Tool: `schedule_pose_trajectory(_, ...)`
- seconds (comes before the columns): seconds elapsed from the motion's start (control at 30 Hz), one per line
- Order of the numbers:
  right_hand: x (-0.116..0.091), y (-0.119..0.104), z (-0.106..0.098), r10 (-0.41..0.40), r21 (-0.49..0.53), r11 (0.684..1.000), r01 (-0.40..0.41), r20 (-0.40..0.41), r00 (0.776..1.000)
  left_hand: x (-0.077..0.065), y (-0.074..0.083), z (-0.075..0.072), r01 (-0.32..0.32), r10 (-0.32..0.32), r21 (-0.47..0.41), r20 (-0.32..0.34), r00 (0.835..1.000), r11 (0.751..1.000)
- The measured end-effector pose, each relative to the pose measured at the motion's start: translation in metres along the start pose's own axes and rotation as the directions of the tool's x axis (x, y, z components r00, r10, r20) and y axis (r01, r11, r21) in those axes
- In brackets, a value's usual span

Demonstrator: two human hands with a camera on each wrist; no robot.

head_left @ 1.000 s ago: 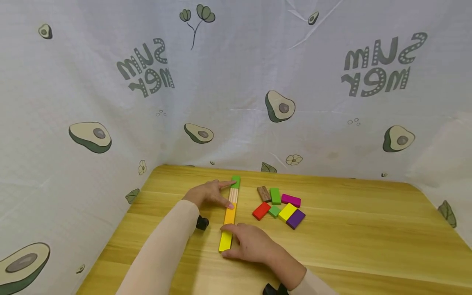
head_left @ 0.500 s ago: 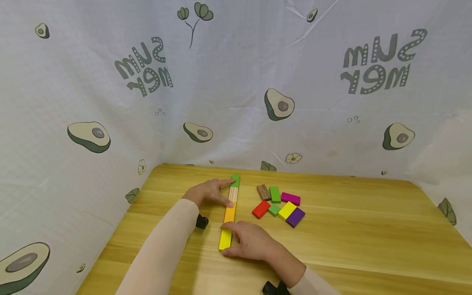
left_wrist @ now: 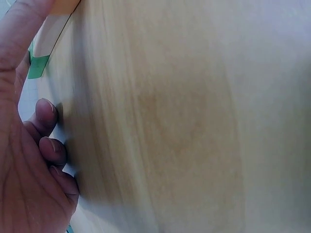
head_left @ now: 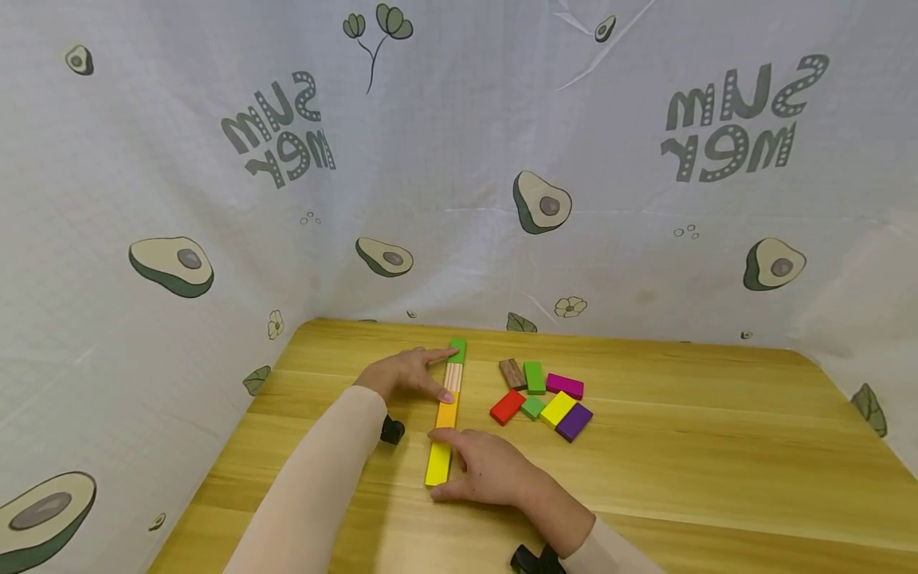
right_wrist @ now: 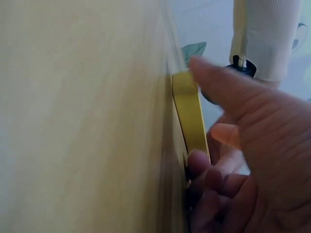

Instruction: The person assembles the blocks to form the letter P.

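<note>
Showing stripes, head-only: pale block [head_left: 453, 377]

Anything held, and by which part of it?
Right hand holds the nearer yellow block by its two ends; left hand just touches the far green block and orange block.

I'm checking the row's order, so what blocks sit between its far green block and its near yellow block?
The head view shows a pale wooden block, then an orange block, between the green block and the yellow block.
</note>
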State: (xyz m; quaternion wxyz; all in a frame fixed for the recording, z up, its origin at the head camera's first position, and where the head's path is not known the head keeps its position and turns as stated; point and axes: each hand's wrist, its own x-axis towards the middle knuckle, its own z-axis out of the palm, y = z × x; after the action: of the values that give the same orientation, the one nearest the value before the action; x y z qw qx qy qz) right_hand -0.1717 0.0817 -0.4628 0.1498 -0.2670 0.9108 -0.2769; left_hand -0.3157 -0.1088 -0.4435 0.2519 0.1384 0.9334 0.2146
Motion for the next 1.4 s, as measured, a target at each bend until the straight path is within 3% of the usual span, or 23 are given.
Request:
schedule_pose_trajectory(0.07, 0.000, 0.002, -0.006, 0.043, 0.015, 0.999, -0.042, -0.049, 0.998, 0.001, -0.001, 0.001, 0.001, -0.001, -0.003, -0.002, 1.000, 1.000)
schedule_pose_trajectory(0.13, -0.002, 0.006, -0.014, 0.121, -0.022, 0.992, -0.127, -0.163, 0.979, 0.003, -0.002, 0.001, 0.004, -0.004, -0.014, -0.003, 1.000, 1.000)
schedule_pose_trajectory(0.2, -0.004, 0.013, -0.023, 0.214, -0.101, 0.962, -0.255, -0.301, 0.929, 0.005, -0.003, 0.002, 0.006, -0.006, -0.024, 0.001, 1.000, 1.000)
schedule_pose_trajectory(0.3, -0.009, 0.025, -0.031, 0.321, -0.198, 0.876, -0.440, -0.442, 0.838, 0.006, -0.004, 0.001, 0.008, -0.008, -0.032, 0.008, 1.000, 0.999)
schedule_pose_trajectory(0.33, -0.011, 0.029, -0.033, 0.336, -0.218, 0.855, -0.470, -0.457, 0.824, 0.006, -0.004, 0.001, 0.009, -0.009, -0.031, 0.010, 1.000, 0.999)
schedule_pose_trajectory(0.4, -0.012, 0.036, -0.035, 0.349, -0.233, 0.840, -0.490, -0.459, 0.817, 0.005, -0.004, 0.000, 0.011, -0.011, -0.027, 0.012, 1.000, 1.000)
schedule_pose_trajectory(0.63, -0.012, 0.042, -0.038, 0.300, -0.203, 0.885, -0.419, -0.438, 0.847, 0.003, -0.003, 0.000, 0.011, -0.011, -0.029, 0.005, 1.000, 1.000)
schedule_pose_trajectory(0.7, -0.013, 0.035, -0.040, 0.257, -0.186, 0.918, -0.350, -0.393, 0.883, 0.003, -0.003, 0.001, 0.015, -0.014, -0.027, 0.006, 1.000, 1.000)
schedule_pose_trajectory(0.8, -0.018, 0.013, -0.042, 0.133, -0.157, 0.970, -0.185, -0.293, 0.947, 0.004, -0.003, 0.001, 0.025, -0.025, -0.021, 0.004, 1.000, 0.999)
schedule_pose_trajectory(0.9, -0.025, -0.015, -0.036, -0.004, -0.159, 0.987, -0.023, -0.168, 0.986, 0.005, -0.003, 0.001, 0.025, -0.025, -0.011, -0.001, 1.000, 1.000)
schedule_pose_trajectory(1.0, -0.031, -0.039, -0.024, -0.071, -0.210, 0.976, 0.058, -0.055, 0.996, 0.004, -0.002, 0.001, 0.012, -0.012, -0.022, -0.006, 1.000, 1.000)
schedule_pose_trajectory(1.1, -0.033, -0.053, -0.008, -0.066, -0.276, 0.959, 0.069, 0.020, 0.998, 0.002, -0.002, 0.001, 0.001, -0.001, -0.040, -0.010, 1.000, 0.999)
schedule_pose_trajectory(1.27, -0.033, -0.058, 0.012, -0.024, -0.351, 0.936, 0.039, 0.049, 0.999, 0.001, -0.002, 0.001, 0.007, -0.007, -0.050, -0.011, 1.000, 0.999)
schedule_pose_trajectory(1.4, -0.033, -0.056, 0.016, -0.006, -0.341, 0.940, 0.022, 0.048, 0.999, 0.002, -0.003, 0.001, 0.016, -0.017, -0.058, -0.007, 1.000, 0.998)
